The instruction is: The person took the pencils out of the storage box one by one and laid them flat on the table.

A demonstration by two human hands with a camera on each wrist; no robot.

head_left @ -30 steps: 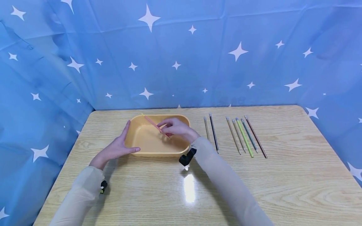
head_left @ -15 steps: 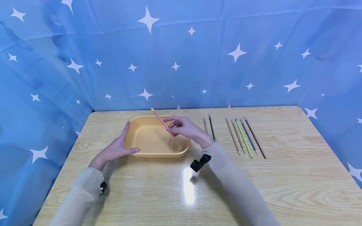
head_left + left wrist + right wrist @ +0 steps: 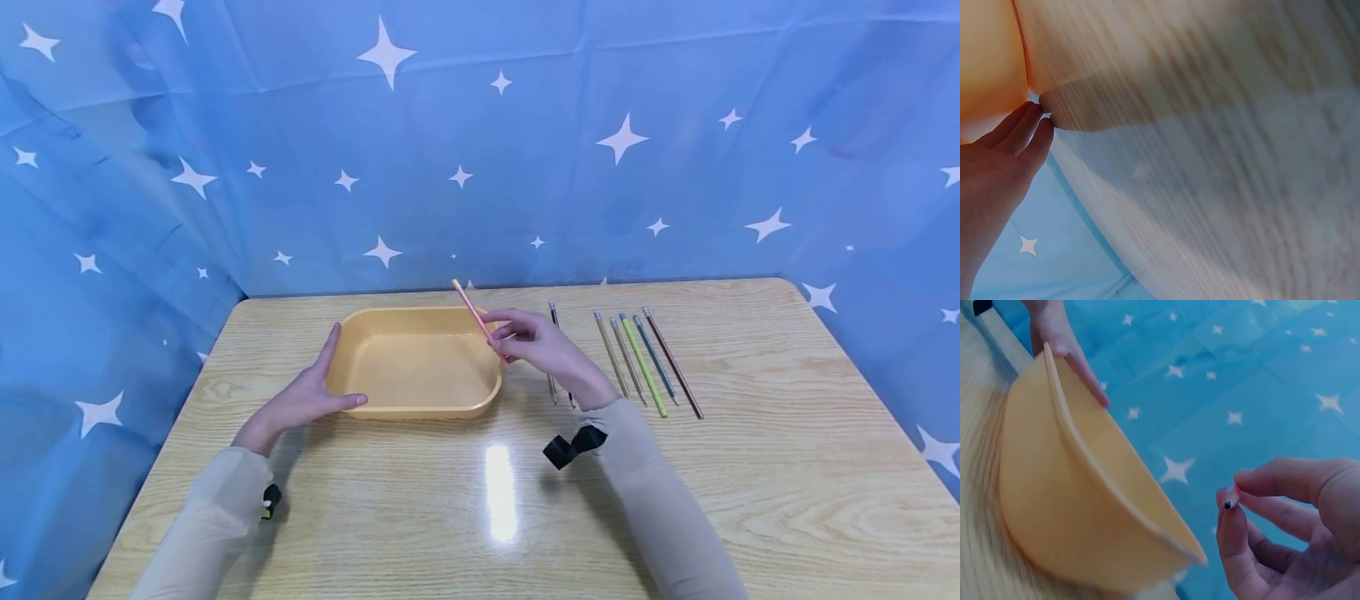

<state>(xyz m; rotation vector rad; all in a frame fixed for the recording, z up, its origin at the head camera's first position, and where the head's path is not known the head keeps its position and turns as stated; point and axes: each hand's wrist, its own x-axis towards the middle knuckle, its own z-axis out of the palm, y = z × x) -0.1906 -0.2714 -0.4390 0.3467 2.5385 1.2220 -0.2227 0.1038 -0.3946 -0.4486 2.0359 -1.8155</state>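
Note:
My right hand (image 3: 546,346) pinches a pink pencil (image 3: 472,312) between thumb and fingers, above the right rim of a yellow plastic tub (image 3: 420,412). The pencil slants, its yellow end up and to the left. In the right wrist view its dark point (image 3: 1228,505) faces the camera. The tub's visible floor is bare. At the tub's left end rests my left hand (image 3: 303,402), with straight fingers along the outer side and the thumb by the front rim. The left wrist view shows those fingertips (image 3: 1036,107) against the tub's wall.
A black pencil (image 3: 553,314) and a tan one lie partly behind my right hand. Farther right, several pencils lie side by side, including a green one (image 3: 642,365) and a dark red one (image 3: 673,362). A star-patterned blue cloth (image 3: 420,208) hangs behind the wooden table (image 3: 420,517).
My right hand has lifted the pink pencil from inside the tub and carried it rightward to the right rim. My left hand stays at the tub's left end.

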